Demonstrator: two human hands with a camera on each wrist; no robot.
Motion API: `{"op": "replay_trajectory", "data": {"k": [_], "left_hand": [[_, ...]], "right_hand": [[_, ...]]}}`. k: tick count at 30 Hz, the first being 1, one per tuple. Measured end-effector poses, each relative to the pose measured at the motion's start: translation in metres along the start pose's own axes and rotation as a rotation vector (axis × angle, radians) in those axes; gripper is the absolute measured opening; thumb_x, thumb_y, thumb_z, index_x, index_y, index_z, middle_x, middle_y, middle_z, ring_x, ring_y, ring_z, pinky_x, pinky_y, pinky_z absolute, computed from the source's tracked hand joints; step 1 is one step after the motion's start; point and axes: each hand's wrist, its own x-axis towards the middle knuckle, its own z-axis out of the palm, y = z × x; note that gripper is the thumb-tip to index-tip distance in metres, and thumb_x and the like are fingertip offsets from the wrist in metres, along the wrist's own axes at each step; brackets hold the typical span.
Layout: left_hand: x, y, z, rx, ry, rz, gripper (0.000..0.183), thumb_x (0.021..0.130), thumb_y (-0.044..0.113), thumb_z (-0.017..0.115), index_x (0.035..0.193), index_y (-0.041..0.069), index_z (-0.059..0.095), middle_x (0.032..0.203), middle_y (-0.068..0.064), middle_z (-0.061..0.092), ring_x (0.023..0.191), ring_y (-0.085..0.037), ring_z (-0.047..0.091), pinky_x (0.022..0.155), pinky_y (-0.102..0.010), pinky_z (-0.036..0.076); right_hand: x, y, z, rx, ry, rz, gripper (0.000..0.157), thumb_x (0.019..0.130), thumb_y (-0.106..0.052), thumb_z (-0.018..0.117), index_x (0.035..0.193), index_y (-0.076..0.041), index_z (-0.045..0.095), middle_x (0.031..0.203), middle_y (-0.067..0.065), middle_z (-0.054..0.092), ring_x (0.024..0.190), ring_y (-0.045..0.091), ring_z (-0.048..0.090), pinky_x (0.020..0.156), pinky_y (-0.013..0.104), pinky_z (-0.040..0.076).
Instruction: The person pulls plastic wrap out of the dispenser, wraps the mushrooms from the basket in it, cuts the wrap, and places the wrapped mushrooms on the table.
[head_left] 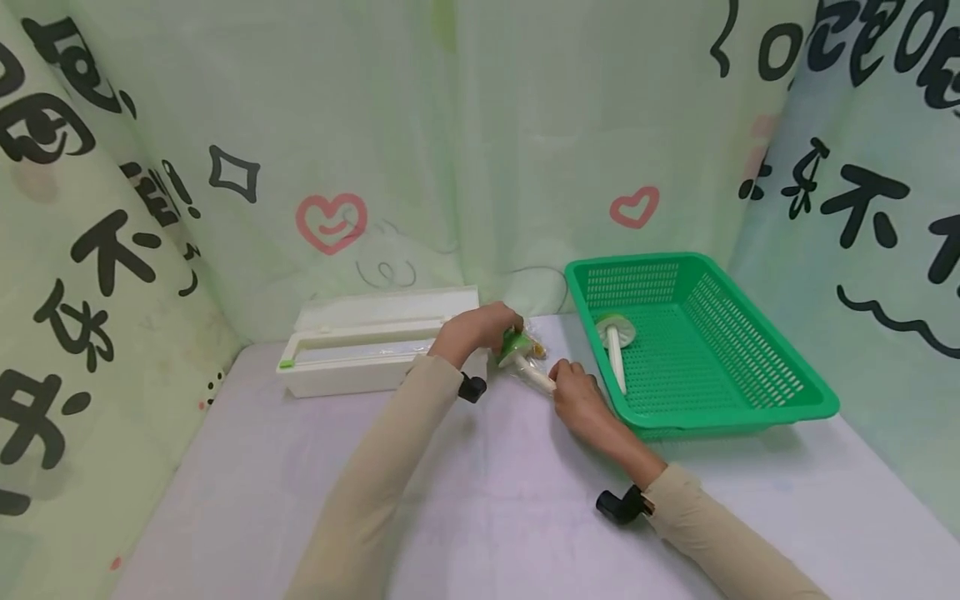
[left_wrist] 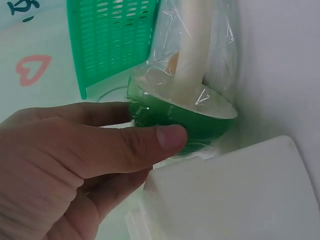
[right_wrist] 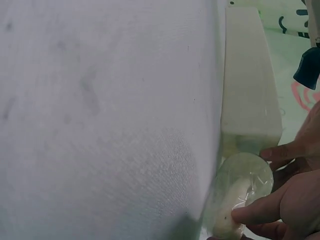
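A toy mushroom [head_left: 531, 374] with a green domed cap and a white stem is wrapped in clear plastic film. My left hand [head_left: 487, 325] grips its cap; in the left wrist view the thumb [left_wrist: 170, 137] presses the cap's green side, with other fingers behind it. The stem's end is between the thumb and fingers of my right hand [head_left: 581, 402], which pinch it through the film in the right wrist view. A similar mushroom [head_left: 616, 354], green-capped and white-stemmed, leans inside the left part of the green basket [head_left: 720, 358].
Just left of the hands stands a long white film dispenser box [head_left: 341, 386], its lid [head_left: 390, 304] raised at the back. A small yellow-brown thing [head_left: 537, 350] lies behind the held mushroom. Printed curtains [head_left: 480, 167] enclose the white table [head_left: 480, 517].
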Motion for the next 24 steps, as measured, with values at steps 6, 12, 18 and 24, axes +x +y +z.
{"op": "replay_trajectory", "data": {"k": [6,12,18,24], "left_hand": [[0.0,-0.0035,0.004,-0.009,0.037,0.012,0.052,0.08,-0.01,0.08,0.127,0.007,0.069,0.119,-0.007,0.07,0.096,-0.015,0.061,0.077,-0.023,0.053],[-0.0018,-0.0031,0.0046,-0.002,0.035,0.005,0.052,0.081,-0.012,0.078,0.128,0.007,0.069,0.12,-0.007,0.07,0.094,-0.015,0.06,0.075,-0.023,0.052],[-0.0043,-0.0012,0.0043,0.008,0.024,-0.005,0.051,0.084,-0.011,0.076,0.131,0.008,0.067,0.12,-0.007,0.069,0.095,-0.015,0.057,0.079,-0.024,0.051],[-0.0059,0.0003,0.0061,0.009,0.011,-0.017,0.051,0.084,-0.01,0.074,0.131,0.006,0.065,0.121,-0.008,0.066,0.097,-0.017,0.055,0.082,-0.026,0.052]], "right_hand": [[0.0024,0.0015,0.0059,0.014,0.004,0.015,0.012,0.09,0.013,0.057,0.1,0.006,0.057,0.084,0.02,0.055,0.068,0.032,0.055,0.061,0.043,0.048],[0.0043,0.0017,0.0054,0.019,-0.032,0.028,0.015,0.09,0.013,0.057,0.103,0.006,0.058,0.087,0.019,0.056,0.071,0.031,0.055,0.063,0.042,0.049],[0.0037,0.0014,0.0042,0.042,-0.056,0.045,0.017,0.089,0.012,0.057,0.106,0.007,0.057,0.089,0.019,0.056,0.074,0.029,0.056,0.065,0.041,0.05],[-0.0021,-0.0014,0.0032,0.026,-0.054,0.036,0.023,0.088,0.008,0.065,0.11,0.01,0.059,0.092,0.021,0.057,0.077,0.032,0.059,0.069,0.045,0.052]]}}
